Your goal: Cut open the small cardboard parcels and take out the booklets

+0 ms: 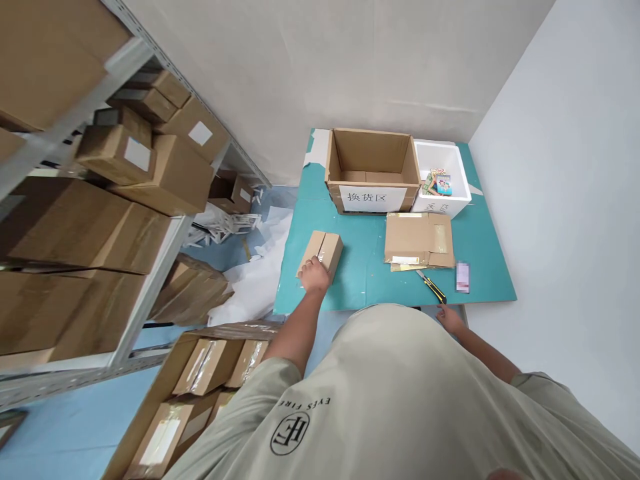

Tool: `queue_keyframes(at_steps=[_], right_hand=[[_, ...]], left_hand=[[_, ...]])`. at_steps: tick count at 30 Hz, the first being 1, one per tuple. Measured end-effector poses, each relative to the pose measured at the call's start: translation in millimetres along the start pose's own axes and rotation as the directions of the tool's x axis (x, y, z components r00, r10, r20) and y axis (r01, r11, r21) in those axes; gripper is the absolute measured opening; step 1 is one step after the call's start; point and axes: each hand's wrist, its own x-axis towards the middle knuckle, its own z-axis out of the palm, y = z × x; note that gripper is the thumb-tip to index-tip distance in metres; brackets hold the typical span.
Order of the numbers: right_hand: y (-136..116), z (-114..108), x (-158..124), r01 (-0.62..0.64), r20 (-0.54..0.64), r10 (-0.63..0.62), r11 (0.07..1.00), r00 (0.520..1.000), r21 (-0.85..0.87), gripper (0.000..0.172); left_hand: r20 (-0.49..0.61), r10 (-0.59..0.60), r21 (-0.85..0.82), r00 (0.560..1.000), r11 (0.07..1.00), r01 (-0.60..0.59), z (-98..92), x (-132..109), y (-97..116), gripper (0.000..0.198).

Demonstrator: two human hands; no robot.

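On the left part of the green tabletop (360, 287) sits a small closed cardboard box (333, 250), a seam running along its top. My left hand (315, 273) grips the box from above at its near end, fingers curled over it. My right hand (451, 320) is at the table's front edge, its fingers apart, close to the handle end of a yellow and black utility knife (433, 288). The knife lies with its blade out, pointing at a stack of flattened cardboard (415, 240). Whether my fingertips touch the handle, I cannot tell.
An open cardboard carton (373, 198) with a handwritten label stands at the back, beside a white foam box (463, 180) holding small colourful packets. A phone-like card (463, 277) lies at right. Shelves of boxes (170, 180) and a large carton of parcels (185, 340) flank my left.
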Motion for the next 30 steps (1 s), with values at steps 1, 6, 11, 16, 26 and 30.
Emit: queue_keyframes(at_steps=[1, 6, 11, 16, 26, 30], right_hand=[[0, -2, 1, -0.004, 0.0, 0.004, 1.0, 1.0, -0.016, 0.034], [1, -7, 5, -0.004, -0.014, 0.003, 0.997, 1.0, -0.071, 0.035], [11, -13, 7, 0.017, -0.017, -0.019, 0.997, 1.0, -0.075, 0.035], [7, -24, 23, -0.003, -0.017, 0.0, 0.983, 1.0, -0.185, 0.047], [-32, -7, 61, 0.084, 0.098, -0.038, 0.843, 0.994, -0.531, 0.075], [-35, 4, 71, 0.104, 0.078, -0.073, 0.806, 0.994, -0.582, 0.063]], left_hand=[[-0.001, -0.007, -0.006, 1.0, 1.0, 0.007, 0.0, 1, 3, 0.063], [-0.16, -0.083, -0.133, 0.984, 0.989, 0.062, 3.6, -3, 3, 0.08], [-0.094, -0.159, -0.208, 0.983, 0.969, 0.137, 7.2, -4, -19, 0.129], [-0.024, -0.156, -0.19, 0.987, 0.97, 0.149, 11.3, -2, -21, 0.133], [0.091, 0.519, -0.365, 0.85, 0.812, -0.457, 53.7, -50, 30, 0.135], [0.108, 0.535, -0.378, 0.838, 0.801, -0.464, 54.8, -55, 27, 0.134]])
